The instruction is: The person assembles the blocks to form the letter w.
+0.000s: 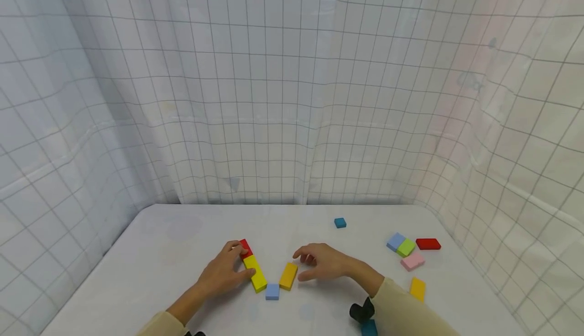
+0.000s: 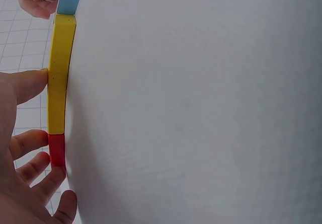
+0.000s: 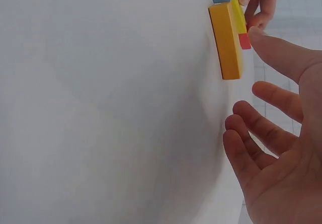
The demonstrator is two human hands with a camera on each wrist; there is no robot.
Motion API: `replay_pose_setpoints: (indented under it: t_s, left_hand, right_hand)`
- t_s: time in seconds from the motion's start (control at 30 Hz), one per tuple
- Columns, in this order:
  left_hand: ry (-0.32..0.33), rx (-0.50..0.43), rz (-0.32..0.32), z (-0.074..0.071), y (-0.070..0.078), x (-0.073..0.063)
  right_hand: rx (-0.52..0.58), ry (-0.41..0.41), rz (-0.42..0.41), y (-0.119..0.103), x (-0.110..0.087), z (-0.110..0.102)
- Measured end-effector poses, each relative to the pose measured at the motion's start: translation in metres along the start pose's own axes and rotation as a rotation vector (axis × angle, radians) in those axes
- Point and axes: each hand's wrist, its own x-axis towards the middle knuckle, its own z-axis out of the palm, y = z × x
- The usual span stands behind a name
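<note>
A red block (image 1: 246,249) and a long yellow block (image 1: 255,273) lie end to end in a slanted line. My left hand (image 1: 224,271) rests along this line, its thumb touching the yellow block's side and its fingertips at the red one. At the line's near end sits a light blue block (image 1: 272,291), and an orange-yellow block (image 1: 288,276) slants away from its right side, so the pieces form a V. My right hand (image 1: 325,262) hovers just right of that orange-yellow block, fingers loosely bent and thumb apart, with nothing held.
To the right lie a blue block (image 1: 396,241), a green block (image 1: 405,247), a pink block (image 1: 412,261), a dark red block (image 1: 428,244) and another orange-yellow block (image 1: 417,289). A small teal block (image 1: 340,222) lies farther back; another teal block (image 1: 369,328) is by the right sleeve.
</note>
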Motion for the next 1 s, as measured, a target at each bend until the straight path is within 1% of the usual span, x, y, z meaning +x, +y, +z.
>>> replay_pose_setpoints:
  t_s: [0.13, 0.37, 0.57, 0.83, 0.93, 1.0]
  left_hand:
    - [0.012, 0.01, 0.003, 0.0, 0.0, 0.0]
    - [0.016, 0.02, 0.007, 0.001, 0.001, 0.001]
    - [0.01, 0.02, -0.001, 0.001, -0.001, 0.001]
    - [0.017, 0.006, 0.011, 0.002, -0.002, 0.0]
    - [0.016, 0.011, 0.011, 0.002, -0.002, 0.0]
    - [0.012, 0.012, 0.007, 0.002, -0.001, 0.001]
  right_hand:
    - [-0.004, 0.026, -0.006, 0.005, -0.006, -0.011]
    - [-0.009, 0.084, 0.011, 0.018, -0.019, -0.03]
    - [-0.027, 0.12, -0.004, 0.029, -0.029, -0.044]
    - [-0.041, 0.187, -0.022, 0.047, -0.043, -0.06]
    - [-0.058, 0.216, -0.018, 0.055, -0.049, -0.065]
    - [-0.055, 0.232, 0.0, 0.059, -0.053, -0.068]
